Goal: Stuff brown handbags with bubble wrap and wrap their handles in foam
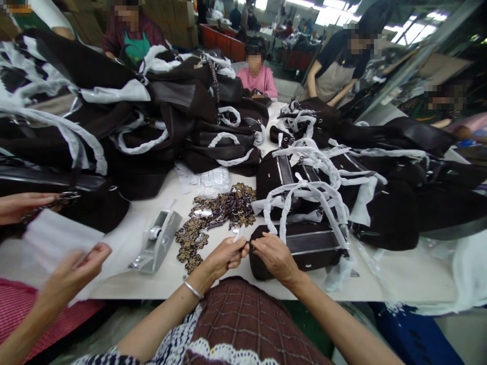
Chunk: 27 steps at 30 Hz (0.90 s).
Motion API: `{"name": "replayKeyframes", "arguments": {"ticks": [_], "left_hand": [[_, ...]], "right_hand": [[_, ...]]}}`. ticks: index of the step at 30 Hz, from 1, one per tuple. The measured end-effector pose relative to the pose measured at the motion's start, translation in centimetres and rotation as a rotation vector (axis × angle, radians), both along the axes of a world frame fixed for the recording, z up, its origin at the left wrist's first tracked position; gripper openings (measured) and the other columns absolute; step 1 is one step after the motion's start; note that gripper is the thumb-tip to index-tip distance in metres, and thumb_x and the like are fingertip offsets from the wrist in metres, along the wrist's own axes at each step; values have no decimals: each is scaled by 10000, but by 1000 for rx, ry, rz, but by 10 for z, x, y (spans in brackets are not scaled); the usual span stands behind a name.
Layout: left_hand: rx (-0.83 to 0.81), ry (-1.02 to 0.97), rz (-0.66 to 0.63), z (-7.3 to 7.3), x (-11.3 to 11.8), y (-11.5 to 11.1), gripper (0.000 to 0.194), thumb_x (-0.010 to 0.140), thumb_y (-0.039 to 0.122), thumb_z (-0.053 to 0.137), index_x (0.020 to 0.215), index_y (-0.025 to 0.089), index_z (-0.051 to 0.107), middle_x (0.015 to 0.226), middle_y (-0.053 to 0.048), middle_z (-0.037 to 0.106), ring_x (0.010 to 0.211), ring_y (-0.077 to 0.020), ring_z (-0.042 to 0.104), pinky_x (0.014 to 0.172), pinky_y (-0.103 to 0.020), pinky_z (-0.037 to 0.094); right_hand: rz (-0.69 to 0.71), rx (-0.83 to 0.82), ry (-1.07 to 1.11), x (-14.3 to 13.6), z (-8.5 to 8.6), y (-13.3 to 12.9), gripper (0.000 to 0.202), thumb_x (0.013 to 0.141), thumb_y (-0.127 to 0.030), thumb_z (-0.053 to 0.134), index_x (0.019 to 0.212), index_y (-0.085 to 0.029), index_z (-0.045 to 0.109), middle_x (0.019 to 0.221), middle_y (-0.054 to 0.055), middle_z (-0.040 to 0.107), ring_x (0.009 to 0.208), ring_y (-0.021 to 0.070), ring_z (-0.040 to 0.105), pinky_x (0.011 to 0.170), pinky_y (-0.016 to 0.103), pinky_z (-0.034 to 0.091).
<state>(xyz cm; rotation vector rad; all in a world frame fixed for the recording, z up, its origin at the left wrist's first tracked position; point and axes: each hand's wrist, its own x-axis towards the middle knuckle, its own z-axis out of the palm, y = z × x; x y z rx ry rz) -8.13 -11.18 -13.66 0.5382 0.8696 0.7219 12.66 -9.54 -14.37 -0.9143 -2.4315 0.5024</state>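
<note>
My left hand point(227, 255), with a bangle on its wrist, pinches a small white slip point(239, 234) and perhaps a thin dark piece. My right hand point(274, 257) meets it fingertip to fingertip, its fingers bent together; what they grip is too small to make out. Just beyond my right hand lies a dark brown bag point(310, 248), its upright handles wrapped in white paper point(325, 195). Beyond my left hand, several flower-shaped patterned charms point(192, 243) with straps lie heaped on the white table point(224, 286).
A grey tape dispenser point(158, 241) stands left of the charms. Piles of dark bags point(182, 101) fill both sides of the table. At the left, a co-worker's hands point(81, 266) handle white paper and a strap. Other people stand or sit across the table.
</note>
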Motion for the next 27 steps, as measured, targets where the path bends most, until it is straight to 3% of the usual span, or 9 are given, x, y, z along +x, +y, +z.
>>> {"name": "replayKeyframes", "arguments": {"ticks": [2,6,9,12,15,18,22,27], "left_hand": [[64,144,16,-2,-3,0,495,799,620,625,868,132,587,664,34,512,415,-27,179,394,-209,123],[317,444,109,-4,-18,0,511,830,640,571,1007,164,628,694,15,557,470,-81,309,439,-217,225],[340,530,97,-6,-30,-1,516,897,634,443,903,166,662,635,11,537,464,-103,329,449,-228,241],[346,630,92,-9,-35,-2,439,890,560,493,806,167,668,613,6,550,506,-128,436,502,-232,326],[427,667,101,-12,-34,-1,285,846,439,585,832,171,681,703,-11,623,673,-170,569,643,-253,424],[410,638,124,-15,-32,0,220,796,340,642,944,178,653,710,3,649,675,-171,600,690,-269,452],[430,622,127,-16,-32,2,179,809,352,638,815,174,641,745,-6,657,696,-168,609,699,-262,442],[439,691,56,-17,-39,2,273,824,406,633,714,159,667,681,9,617,678,-151,527,647,-239,360]], "right_hand": [[-4,33,-20,-2,1,1,245,955,-189,525,1158,-230,657,980,70,713,968,201,637,1030,459,438],[-1,76,-25,-4,5,3,219,950,-174,526,1105,-210,677,912,74,701,922,207,609,936,421,462],[9,67,-41,-6,7,4,237,959,-167,499,1110,-209,676,893,77,693,903,208,600,877,400,460],[0,58,-48,-7,8,4,245,967,-177,480,1113,-204,675,871,80,684,881,207,597,839,387,451],[-29,50,-52,-8,8,4,249,971,-187,470,1112,-195,675,864,83,684,860,206,595,818,380,445],[-53,48,-58,-10,8,4,238,967,-196,484,1111,-191,675,902,89,697,874,211,603,827,379,443],[-104,59,-38,-12,7,4,195,956,-215,525,1059,-180,686,876,77,701,830,201,605,811,368,440],[-165,72,-54,-16,5,4,179,947,-275,558,984,-185,709,780,64,677,761,192,590,765,353,431]]}}
